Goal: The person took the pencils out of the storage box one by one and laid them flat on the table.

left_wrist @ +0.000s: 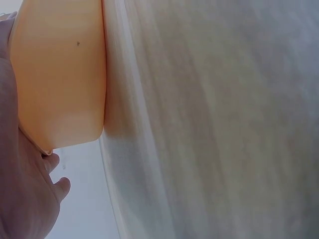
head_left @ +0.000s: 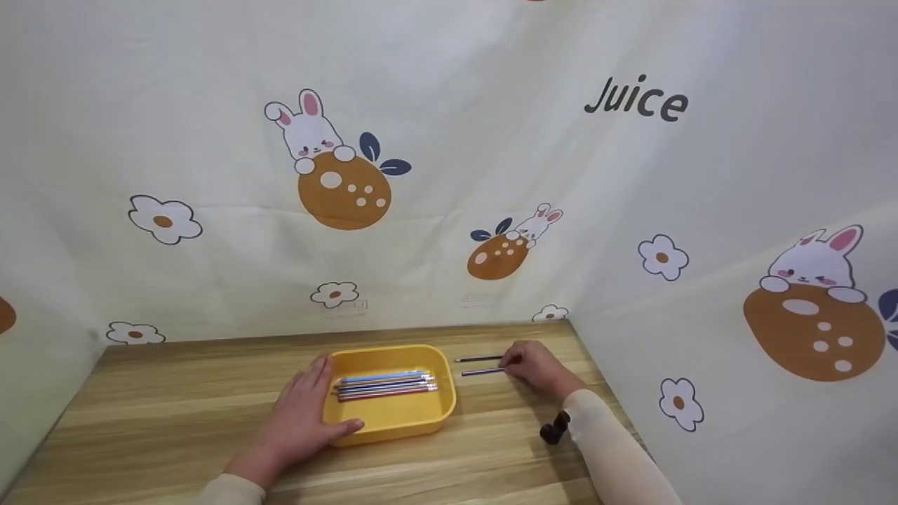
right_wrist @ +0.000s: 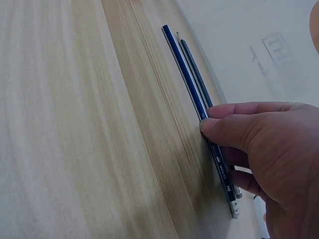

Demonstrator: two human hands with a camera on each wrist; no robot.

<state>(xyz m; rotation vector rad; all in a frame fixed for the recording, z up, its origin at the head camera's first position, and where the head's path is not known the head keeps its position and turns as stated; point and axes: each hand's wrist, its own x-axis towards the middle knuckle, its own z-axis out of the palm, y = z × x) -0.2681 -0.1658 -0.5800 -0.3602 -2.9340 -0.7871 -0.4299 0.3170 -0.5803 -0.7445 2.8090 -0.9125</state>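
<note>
My left hand [head_left: 302, 407] holds the left end of a yellow plastic tray [head_left: 393, 435], its fingers along the end wall and the thumb over the near rim. Several pencils [head_left: 386, 386] lie side by side in the tray, blue, dark and red ones among them. To the tray's right, my right hand [head_left: 537, 368] pinches a dark blue pencil [right_wrist: 187, 74] marked HB, with a white eraser end, between thumb and index finger. A second dark pencil [head_left: 477, 359], with a sharpened tip, lies just behind it, partly hidden by the fingers in the right wrist view.
The wood-grain table [head_left: 175, 407] carries the tray and the loose pencils. A pale cloth [head_left: 210, 140] printed with rabbits and flowers hangs behind and on both sides. A small black object [head_left: 554, 429] sits at my right wrist.
</note>
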